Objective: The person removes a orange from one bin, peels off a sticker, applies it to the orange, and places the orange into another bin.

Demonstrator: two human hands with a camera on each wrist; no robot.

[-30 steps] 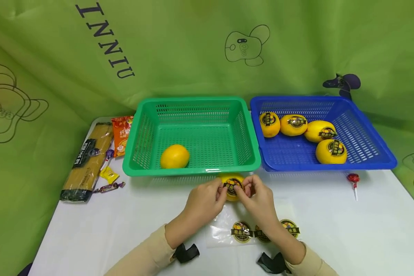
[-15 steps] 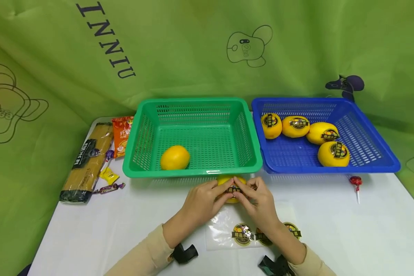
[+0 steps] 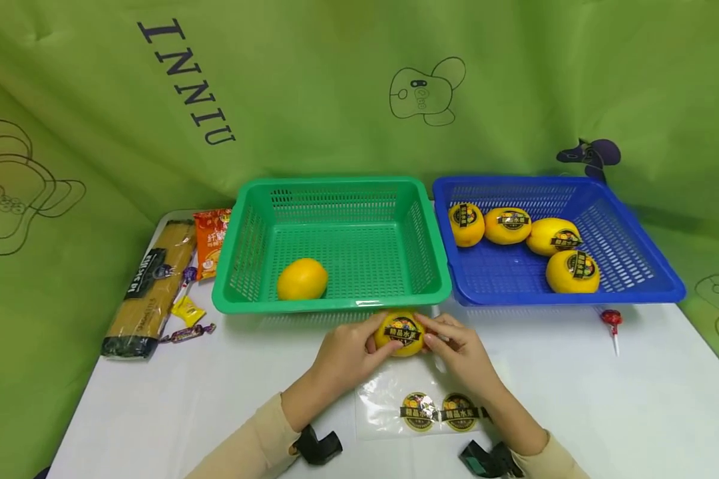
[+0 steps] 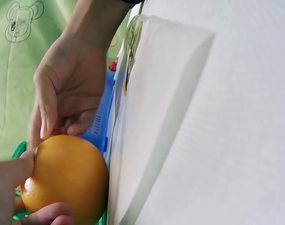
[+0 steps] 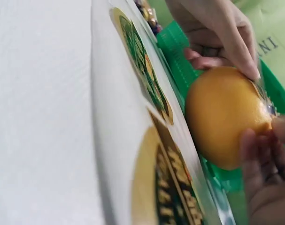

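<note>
Both hands hold a yellow lemon [image 3: 400, 336] just in front of the green basket. A round black-and-gold sticker [image 3: 402, 331] with a dark banner faces up on it. My left hand [image 3: 349, 352] grips the lemon's left side, thumb at the sticker's lower edge. On the other side, my right hand [image 3: 463, 346] has its thumb and fingers at the lemon's right edge. In the right wrist view the lemon's bare side [image 5: 222, 117] shows, with the right hand's fingertips [image 5: 249, 145] against it. A clear sticker sheet [image 3: 374, 406] lies below the hands, partly hidden by the right forearm.
The green basket [image 3: 335, 305] holds one lemon [image 3: 302, 279] without a visible sticker. Several stickered lemons [image 3: 507, 226] lie in the blue basket [image 3: 641, 266]. Spaghetti [image 3: 150, 286], a red snack packet [image 3: 211, 243] and sweets [image 3: 188, 311] lie left; a red lollipop [image 3: 612, 319] lies right.
The fingertips that covered the sticker have spread to the lemon's sides, so the sticker's face is in full view. The right hand has shifted slightly right; the camera view has tilted slightly.
</note>
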